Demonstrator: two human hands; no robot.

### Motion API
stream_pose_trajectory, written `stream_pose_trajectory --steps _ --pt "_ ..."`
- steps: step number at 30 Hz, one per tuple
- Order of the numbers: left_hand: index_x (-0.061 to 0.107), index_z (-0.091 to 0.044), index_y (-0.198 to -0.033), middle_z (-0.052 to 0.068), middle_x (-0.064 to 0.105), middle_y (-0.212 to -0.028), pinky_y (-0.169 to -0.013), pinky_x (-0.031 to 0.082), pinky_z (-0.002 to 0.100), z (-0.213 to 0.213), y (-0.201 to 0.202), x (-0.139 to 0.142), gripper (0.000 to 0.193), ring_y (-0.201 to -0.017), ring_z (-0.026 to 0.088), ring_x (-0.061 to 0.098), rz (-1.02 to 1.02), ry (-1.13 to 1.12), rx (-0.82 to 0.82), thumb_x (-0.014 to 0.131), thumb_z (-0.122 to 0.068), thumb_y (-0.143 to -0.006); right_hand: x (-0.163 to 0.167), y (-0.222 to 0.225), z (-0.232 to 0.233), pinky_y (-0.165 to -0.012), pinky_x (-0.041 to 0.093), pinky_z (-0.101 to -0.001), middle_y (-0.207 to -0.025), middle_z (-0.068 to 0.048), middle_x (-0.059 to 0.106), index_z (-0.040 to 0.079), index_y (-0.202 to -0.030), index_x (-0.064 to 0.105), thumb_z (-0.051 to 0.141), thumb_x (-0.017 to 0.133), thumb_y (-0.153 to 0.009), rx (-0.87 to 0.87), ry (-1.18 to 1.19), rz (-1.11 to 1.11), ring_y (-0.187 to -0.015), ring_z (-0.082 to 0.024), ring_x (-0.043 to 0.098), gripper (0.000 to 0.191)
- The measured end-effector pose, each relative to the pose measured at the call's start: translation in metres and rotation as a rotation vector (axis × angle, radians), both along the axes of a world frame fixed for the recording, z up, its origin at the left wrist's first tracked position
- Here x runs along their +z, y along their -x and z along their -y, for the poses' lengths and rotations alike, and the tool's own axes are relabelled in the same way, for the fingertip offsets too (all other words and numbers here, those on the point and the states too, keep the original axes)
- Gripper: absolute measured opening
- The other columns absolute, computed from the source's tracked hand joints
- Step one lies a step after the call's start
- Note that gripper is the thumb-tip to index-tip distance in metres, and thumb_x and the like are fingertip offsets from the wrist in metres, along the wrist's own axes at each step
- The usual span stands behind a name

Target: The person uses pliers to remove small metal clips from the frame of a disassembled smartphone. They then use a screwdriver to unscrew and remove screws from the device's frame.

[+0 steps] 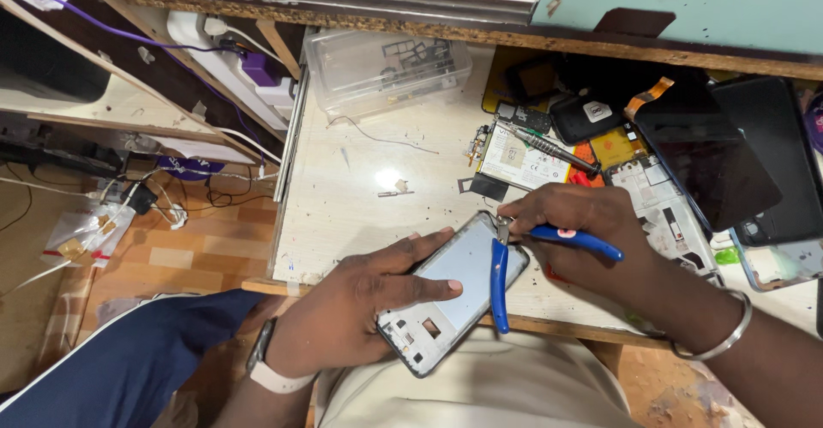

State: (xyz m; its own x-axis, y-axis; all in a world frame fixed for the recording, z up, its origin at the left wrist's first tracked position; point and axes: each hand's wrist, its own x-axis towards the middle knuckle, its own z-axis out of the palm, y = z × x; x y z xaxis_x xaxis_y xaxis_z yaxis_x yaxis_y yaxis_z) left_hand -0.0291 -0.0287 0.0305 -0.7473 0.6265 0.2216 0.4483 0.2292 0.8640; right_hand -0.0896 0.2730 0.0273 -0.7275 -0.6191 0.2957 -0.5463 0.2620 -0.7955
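Observation:
My left hand [356, 304] grips a grey phone frame [454, 295] from its left side, thumb laid across its open back, holding it over the table's front edge. My right hand [583, 231] holds small pliers with blue handles [500, 282]. The jaws of the pliers touch the frame's top corner. One handle hangs down over the frame, the other sticks out to the right between my fingers. A watch sits on my left wrist and a metal bangle on my right.
A white worktable [360, 197] carries a clear plastic box [386, 68] of small parts, a battery [523, 161], a screwdriver [549, 147], a second phone frame [664, 209] and dark screens [729, 154] at right. Cables and a white charger [240, 68] lie at left.

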Motion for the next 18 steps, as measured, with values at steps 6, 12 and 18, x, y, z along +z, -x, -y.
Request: stream_pose_trajectory --steps 6,12,18 --pt "0.071 -0.018 -0.127 0.023 0.054 -0.155 -0.105 0.054 0.037 0.003 0.002 0.001 0.061 -0.136 0.038 0.062 0.096 -0.049 -0.027 0.086 -0.007 -0.069 -0.003 0.012 0.000 -0.079 0.066 -0.0328 -0.097 -0.011 0.079 0.002 -0.094 0.070 0.002 0.079 -0.080 0.037 -0.011 0.047 -0.105 -0.025 0.080 0.017" --pt "0.070 -0.016 -0.128 0.023 0.055 -0.155 -0.106 0.053 0.038 0.004 0.003 0.000 0.060 -0.136 0.040 0.062 0.058 -0.044 -0.041 0.085 -0.005 -0.071 -0.006 0.015 -0.002 -0.089 0.065 -0.0362 -0.096 -0.010 0.079 0.004 -0.095 0.071 0.002 0.077 -0.083 0.140 0.020 0.101 -0.112 -0.027 0.078 0.014" --pt "0.070 -0.017 -0.129 0.022 0.056 -0.153 -0.108 0.053 0.039 0.001 0.001 0.001 0.061 -0.136 0.040 0.062 0.012 -0.010 0.002 0.083 -0.005 -0.071 -0.005 0.013 -0.002 -0.084 0.066 -0.0334 -0.098 -0.010 0.079 0.005 -0.096 0.071 0.004 0.078 -0.081 0.085 -0.023 0.041 -0.109 -0.025 0.079 0.017"
